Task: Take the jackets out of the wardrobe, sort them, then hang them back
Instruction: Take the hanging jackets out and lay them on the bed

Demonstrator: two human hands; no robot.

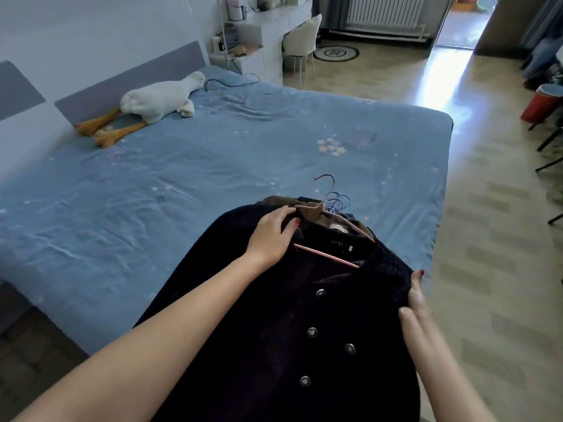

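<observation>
Bedroom view, and a wide bed (213, 153) in a blue sheet fills most of it, with a white stuffed goose (158, 99) lying up by the grey headboard (128, 83). Off behind, a white worktop (274, 22) with a pale chair (301, 38) pushed up to it; the clutter on top is too small to make out. At the right edge a red bin (537, 103) and some dark chair legs are cut off by the frame.

Down at the near corner of the bed lies a stack of jackets. On top, a dark navy jacket (289, 330), fuzzy in texture, two rows of silver buttons, a label at the neck too blurred to read. A pink hanger (326, 254) shows across its open neck. Under it a brown collar (304, 208) peeks out, the rest of that garment hidden, and a cluster of hanger hooks (333, 199), pink and blue, sticks up past the collars; how many, hard to say.

Left hand (271, 236) rests near the collar, fingers curled onto the dark fabric by the hanger's end. Right hand (416, 303) grips the jacket's right shoulder edge, thumb on top, fingers partly tucked behind the cloth.
</observation>
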